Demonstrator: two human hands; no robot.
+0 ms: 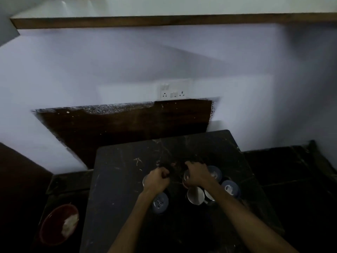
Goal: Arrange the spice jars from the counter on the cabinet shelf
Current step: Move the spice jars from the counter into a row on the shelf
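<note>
Several spice jars stand on a dark marble counter slab (118, 170), seen from above in dim light. My left hand (157, 178) is closed over the top of a jar (144, 180) that is mostly hidden under it. My right hand (197, 173) grips another jar (185, 177) by its top. Blue-lidded jars sit near my left wrist (160, 202), behind my right hand (216, 173) and to its right (230, 189). Two pale-lidded jars (196, 196) lie partly under my right forearm. The cabinet shelf (164, 21) runs across the top, with a wooden front edge.
A white socket plate (174, 91) is on the wall above a dark brown backsplash panel (127, 125). A red bowl (59, 223) with something pale in it sits on the lower counter at the left. Lower dark counter extends right (291, 170).
</note>
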